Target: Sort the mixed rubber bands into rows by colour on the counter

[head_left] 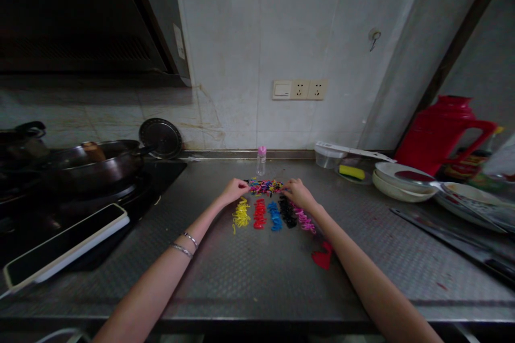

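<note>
A heap of mixed small coloured bands lies on the steel counter. In front of it sit sorted rows: yellow, red, blue, black and pink. My left hand rests at the left edge of the mixed heap, fingers curled in a pinch. My right hand touches the heap's right edge, fingers also curled. What each pinch holds is too small to make out. A red scrap lies beside my right forearm.
A small bottle with a pink cap stands behind the heap. A wok on the stove and a phone are at left. Bowls, a sponge, a red jug and a knife are at right.
</note>
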`<state>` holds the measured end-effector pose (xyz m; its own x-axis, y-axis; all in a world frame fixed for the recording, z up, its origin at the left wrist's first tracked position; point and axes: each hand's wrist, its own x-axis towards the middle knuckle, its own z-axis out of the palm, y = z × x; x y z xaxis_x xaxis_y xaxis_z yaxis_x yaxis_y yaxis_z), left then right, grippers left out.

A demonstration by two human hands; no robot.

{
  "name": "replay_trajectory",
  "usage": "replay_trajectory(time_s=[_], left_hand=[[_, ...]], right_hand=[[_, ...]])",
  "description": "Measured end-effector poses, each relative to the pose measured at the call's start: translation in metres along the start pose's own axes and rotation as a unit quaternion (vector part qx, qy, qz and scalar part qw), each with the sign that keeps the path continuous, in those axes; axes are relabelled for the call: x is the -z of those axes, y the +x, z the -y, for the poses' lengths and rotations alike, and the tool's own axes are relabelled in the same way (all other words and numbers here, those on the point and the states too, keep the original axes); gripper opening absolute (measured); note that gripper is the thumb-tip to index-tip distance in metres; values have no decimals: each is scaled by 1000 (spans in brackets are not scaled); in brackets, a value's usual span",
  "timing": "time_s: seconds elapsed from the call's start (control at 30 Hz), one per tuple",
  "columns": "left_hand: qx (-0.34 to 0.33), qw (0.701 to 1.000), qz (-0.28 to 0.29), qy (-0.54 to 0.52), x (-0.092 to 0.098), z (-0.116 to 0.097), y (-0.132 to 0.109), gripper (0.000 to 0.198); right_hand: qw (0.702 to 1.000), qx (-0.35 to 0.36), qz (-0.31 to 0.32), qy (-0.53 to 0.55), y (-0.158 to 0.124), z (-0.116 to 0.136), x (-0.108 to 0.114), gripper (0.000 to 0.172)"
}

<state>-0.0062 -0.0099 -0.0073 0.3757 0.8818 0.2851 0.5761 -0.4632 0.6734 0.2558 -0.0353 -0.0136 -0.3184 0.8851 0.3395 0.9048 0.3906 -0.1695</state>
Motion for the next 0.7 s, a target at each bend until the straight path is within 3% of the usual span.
replay_trajectory(time_s=[0.33,0.7], left_hand=[[31,999,-17,-18,8,4,1,28],[43,998,-42,-1,14,14,1,27]], right_hand=[[1000,14,26,-8,11,-9,-2,18],[993,83,78,-9,34,-16,-8,16]])
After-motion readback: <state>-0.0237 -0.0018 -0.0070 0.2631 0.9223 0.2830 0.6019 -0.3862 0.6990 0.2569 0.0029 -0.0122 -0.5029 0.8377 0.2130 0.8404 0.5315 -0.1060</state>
